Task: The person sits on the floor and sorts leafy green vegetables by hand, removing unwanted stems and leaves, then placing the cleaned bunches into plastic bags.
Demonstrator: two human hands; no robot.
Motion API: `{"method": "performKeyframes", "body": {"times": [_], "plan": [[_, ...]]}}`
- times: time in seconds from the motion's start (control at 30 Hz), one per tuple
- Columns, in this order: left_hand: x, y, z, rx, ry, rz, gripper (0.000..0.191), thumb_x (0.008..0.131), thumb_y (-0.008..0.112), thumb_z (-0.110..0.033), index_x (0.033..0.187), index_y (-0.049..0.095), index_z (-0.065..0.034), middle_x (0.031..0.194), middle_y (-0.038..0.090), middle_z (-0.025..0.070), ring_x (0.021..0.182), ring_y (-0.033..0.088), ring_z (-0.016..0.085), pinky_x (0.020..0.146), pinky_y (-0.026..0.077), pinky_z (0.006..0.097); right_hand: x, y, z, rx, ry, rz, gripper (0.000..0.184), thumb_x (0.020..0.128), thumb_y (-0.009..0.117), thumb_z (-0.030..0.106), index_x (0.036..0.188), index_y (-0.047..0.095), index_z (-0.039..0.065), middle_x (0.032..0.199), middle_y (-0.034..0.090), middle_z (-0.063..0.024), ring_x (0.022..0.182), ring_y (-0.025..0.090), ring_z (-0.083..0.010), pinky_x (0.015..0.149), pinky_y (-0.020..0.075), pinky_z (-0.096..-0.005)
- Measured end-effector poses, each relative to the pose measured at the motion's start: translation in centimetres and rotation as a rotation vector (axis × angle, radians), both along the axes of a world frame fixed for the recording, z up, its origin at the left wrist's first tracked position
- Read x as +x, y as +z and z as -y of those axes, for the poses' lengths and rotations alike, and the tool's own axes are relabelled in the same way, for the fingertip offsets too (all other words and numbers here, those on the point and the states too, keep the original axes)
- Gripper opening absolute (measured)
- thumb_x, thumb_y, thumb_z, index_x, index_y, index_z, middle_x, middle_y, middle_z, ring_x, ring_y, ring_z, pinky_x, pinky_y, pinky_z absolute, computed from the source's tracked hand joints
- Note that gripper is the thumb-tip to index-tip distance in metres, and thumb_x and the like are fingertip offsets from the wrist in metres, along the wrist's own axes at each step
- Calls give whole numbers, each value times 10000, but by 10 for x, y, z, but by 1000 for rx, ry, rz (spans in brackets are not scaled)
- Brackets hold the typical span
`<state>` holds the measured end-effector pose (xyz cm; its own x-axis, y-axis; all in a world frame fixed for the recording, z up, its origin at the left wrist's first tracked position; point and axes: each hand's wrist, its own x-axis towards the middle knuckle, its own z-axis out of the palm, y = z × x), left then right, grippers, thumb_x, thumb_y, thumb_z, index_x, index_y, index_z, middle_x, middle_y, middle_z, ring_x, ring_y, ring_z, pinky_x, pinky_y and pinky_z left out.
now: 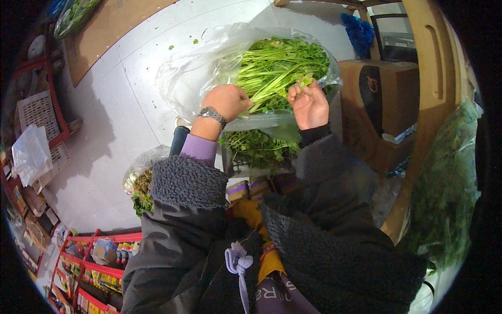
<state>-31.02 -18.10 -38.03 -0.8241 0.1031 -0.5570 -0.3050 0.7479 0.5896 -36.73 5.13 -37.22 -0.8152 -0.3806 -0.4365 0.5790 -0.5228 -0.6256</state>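
A large heap of leafy green celery (282, 59) lies in an open clear plastic bag (188, 66), stalks toward the left and leaves toward the right. Over the bag's near side, my left hand (226, 101) grips the stalk ends of a few celery stems (270, 87). At their leafy end my right hand (310, 104) pinches a yellowish leaf (305, 81) between thumb and fingers. Below the bag, more leafy greens (259, 147) sit in a dark crate (235, 167), partly hidden by the plastic and my sleeves.
Cardboard boxes (396, 94) stand right beside a wooden frame (429, 78). Another bag of greens (141, 184) lies at lower left on the pale tiled floor (133, 102). Red shelves (102, 271) hold packaged goods. A white plastic basket (37, 115) is at far left; cardboard (106, 31) covers floor above.
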Motion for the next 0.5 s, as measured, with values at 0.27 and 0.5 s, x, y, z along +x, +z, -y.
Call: {"method": "performKeyframes", "body": {"times": [0.27, 0.5], "plan": [[-5, 8, -6, -42, 37, -149, 211, 762, 685, -301, 782, 720, -94, 806, 684, 167, 783, 657, 348, 731, 529, 443, -17, -9, 3, 1062, 208, -534, 217, 824, 654, 34, 1030, 593, 11, 1070, 584, -107, 943, 595, -232, 907, 461, -356], [-6, 10, -8, 55, 79, -164, 197, 776, 690, -254, 820, 658, -64, 822, 682, 163, 758, 654, 358, 695, 523, 443, 4, 13, 16, 1594, 93, -1159, 290, 744, 690, 21, 1026, 621, 33, 1154, 558, -156, 1080, 539, -361, 950, 438, -440]]}}
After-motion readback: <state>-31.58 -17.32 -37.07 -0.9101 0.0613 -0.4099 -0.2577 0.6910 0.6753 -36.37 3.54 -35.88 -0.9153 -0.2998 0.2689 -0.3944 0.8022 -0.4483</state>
